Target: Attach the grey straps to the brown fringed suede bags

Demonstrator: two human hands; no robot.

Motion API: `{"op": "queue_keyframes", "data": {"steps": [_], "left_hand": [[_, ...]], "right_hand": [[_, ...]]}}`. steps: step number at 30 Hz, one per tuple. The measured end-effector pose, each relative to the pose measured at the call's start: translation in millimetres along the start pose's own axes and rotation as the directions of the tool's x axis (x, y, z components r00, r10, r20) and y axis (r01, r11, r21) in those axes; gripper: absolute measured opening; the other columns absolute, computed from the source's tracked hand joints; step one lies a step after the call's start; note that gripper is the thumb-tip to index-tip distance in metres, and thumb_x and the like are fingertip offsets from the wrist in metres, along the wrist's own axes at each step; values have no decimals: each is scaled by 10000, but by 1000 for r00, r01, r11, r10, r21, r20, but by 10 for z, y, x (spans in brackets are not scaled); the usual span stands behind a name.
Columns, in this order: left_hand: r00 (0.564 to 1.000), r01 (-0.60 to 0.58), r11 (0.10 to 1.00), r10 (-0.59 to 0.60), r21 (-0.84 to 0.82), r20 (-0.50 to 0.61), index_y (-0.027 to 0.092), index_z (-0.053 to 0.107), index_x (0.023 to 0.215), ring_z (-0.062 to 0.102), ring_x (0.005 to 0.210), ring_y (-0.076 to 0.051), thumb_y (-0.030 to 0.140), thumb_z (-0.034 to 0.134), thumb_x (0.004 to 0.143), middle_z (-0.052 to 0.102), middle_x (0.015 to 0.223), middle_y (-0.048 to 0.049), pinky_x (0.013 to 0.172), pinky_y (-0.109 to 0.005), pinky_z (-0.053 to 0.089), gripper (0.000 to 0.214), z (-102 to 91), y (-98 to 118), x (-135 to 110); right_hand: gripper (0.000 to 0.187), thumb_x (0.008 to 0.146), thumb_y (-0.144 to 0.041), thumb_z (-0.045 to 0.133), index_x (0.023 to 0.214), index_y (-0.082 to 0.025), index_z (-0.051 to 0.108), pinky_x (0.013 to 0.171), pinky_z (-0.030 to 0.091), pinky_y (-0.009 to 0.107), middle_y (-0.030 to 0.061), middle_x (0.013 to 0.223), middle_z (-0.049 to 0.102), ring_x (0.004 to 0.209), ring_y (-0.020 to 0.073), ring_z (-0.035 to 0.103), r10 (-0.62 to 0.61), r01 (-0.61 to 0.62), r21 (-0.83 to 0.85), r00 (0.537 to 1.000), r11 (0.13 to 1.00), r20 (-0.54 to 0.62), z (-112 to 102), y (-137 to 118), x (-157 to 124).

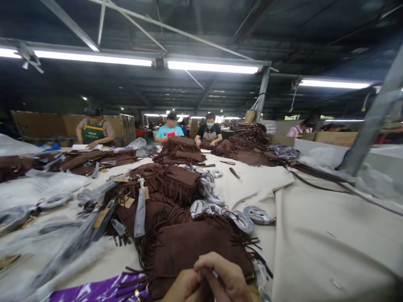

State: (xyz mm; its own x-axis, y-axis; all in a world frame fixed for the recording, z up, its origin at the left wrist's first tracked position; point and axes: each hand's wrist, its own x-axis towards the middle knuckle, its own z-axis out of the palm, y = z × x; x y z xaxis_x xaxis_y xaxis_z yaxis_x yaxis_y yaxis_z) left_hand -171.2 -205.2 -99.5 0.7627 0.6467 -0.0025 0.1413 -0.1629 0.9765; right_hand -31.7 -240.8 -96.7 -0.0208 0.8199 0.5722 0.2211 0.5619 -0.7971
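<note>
My left hand [184, 287] and my right hand [226, 277] meet at the bottom middle, fingers closed in a pinch against each other. A tiny pale bit shows between the right fingertips, too small to name; whatever the left fingers hold is hidden. Just beyond and beneath them lies a dark brown fringed bag [198, 247], its flap facing up and its fringe spread at both sides. Behind it are more brown fringed bags [176, 180] in a heap, with paper tags [126, 202] and a plastic-wrapped strap [140, 214] on top.
Coiled, wrapped straps [258, 214] lie right of the bags. A purple plastic sheet [97, 289] is at lower left, near clear plastic wrapping [50, 251]. Short wrist straps [234, 173] rest on the pale table cover [330, 235]. Several people work across the table; a metal post [371, 109] stands right.
</note>
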Motion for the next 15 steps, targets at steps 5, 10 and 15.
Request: {"op": "queue_keyframes", "data": {"steps": [5, 10, 15], "left_hand": [[981, -89, 884, 156, 459, -110, 202, 606, 1053, 571, 907, -178, 239, 443, 920, 641, 1032, -47, 830, -279, 462, 213, -401, 327, 341], [987, 57, 437, 111, 897, -116, 177, 614, 1031, 592, 1004, -245, 245, 525, 893, 645, 1045, -95, 916, -384, 465, 178, -657, 408, 531], [991, -134, 381, 36, 915, 130, 172, 529, 1248, 477, 1270, -339, 356, 714, 773, 481, 1413, -171, 1025, -479, 423, 542, -482, 217, 150]], "right_hand": [[425, 836, -519, 682, 1140, -236, 595, 503, 515, 253, -84, 607, 531, 415, 80, 480, 388, -324, 463, 920, 825, -48, -592, 74, 317], [463, 737, -612, 729, 849, -189, 580, 358, 201, 158, -59, 612, 552, 371, 32, 321, 498, -466, 255, 864, 847, -73, -1111, 300, 271], [450, 779, -634, 674, 808, -191, 598, 434, 326, 191, -32, 646, 558, 492, 91, 453, 587, -593, 113, 805, 797, 86, -1201, 341, -196]]}}
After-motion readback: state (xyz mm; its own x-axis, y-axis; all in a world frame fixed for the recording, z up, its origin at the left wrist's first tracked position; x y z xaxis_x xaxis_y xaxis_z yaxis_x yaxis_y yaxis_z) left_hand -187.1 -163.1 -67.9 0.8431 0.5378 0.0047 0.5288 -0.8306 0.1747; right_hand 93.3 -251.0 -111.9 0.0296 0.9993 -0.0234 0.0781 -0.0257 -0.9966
